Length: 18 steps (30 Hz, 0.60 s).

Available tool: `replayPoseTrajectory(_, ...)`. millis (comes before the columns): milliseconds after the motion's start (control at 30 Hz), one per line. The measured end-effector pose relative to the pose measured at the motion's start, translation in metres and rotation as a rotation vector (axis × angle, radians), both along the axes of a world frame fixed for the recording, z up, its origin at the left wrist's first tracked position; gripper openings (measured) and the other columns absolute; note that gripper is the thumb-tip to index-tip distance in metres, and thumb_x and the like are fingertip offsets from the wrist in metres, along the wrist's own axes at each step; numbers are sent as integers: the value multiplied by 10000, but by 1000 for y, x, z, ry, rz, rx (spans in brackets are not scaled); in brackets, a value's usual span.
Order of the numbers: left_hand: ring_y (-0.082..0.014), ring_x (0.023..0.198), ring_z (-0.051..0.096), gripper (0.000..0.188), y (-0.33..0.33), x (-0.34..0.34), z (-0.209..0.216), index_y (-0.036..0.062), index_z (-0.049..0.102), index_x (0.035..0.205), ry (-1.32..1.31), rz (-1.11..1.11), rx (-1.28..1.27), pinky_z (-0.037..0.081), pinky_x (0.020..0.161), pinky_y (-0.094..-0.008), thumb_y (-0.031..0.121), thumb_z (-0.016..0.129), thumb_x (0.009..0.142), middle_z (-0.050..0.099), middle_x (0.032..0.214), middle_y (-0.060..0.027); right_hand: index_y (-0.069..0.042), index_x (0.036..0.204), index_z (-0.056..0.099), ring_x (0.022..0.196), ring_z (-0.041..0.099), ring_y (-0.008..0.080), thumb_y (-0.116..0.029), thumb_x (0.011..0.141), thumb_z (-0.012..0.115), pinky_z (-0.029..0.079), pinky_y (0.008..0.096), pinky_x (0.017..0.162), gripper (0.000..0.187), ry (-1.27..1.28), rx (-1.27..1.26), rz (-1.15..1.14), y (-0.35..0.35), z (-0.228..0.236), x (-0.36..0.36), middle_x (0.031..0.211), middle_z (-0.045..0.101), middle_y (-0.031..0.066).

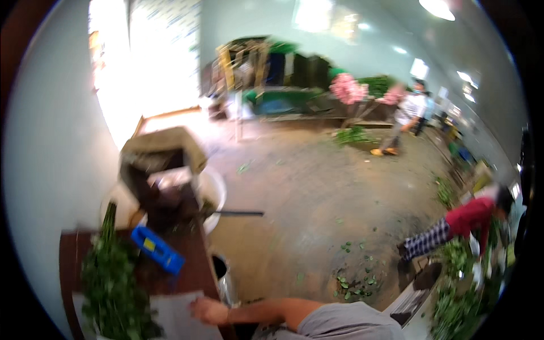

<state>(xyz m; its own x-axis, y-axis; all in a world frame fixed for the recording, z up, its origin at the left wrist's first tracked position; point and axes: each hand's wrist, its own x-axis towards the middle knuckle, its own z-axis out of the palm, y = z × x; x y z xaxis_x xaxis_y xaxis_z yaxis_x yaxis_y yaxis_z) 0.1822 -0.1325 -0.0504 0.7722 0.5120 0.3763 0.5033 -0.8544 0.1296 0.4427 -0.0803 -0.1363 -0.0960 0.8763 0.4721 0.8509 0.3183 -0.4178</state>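
Observation:
My right hand reaches in from the lower right, its bare forearm coming out of a grey sleeve. Its fingers, a little blurred, look curled closed at the right edge of a pale sheet of paper on the brown table. On that paper lies a bunch of green leafy stems, stem ends pointing away from me. Just beyond the paper rests a blue tool with a yellow patch, its kind unclear. My left hand is out of view.
A cloth-draped dark box stands past the table, beside a white tub. Loose leaves litter the floor. A person in red bends over greenery at right. Another person stands farther back near pink flowers.

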Motion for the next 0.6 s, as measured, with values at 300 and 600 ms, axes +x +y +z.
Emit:
replayPoseTrajectory(300, -348, 1255, 419, 523, 14, 13, -14, 117, 584, 1186, -112, 350, -377, 282, 1056, -517, 351, 738, 745, 477, 1341, -146, -60, 1019, 636, 1110, 516, 321, -69, 686, 631, 411, 463, 938, 333, -17, -22, -114, 5, 75, 7, 1194, 577, 125)
replayPoseTrajectory(600, -330, 1263, 432, 512, -27, 3, -23, 121, 610, 1147, -38, 504, -406, 279, 1069, -500, 420, 730, 749, 491, 1342, -143, -53, 1045, 624, 1136, 492, 347, -83, 753, 621, 374, 492, 973, 293, -7, -62, -16, -2, 65, 4, 1222, 561, 147)
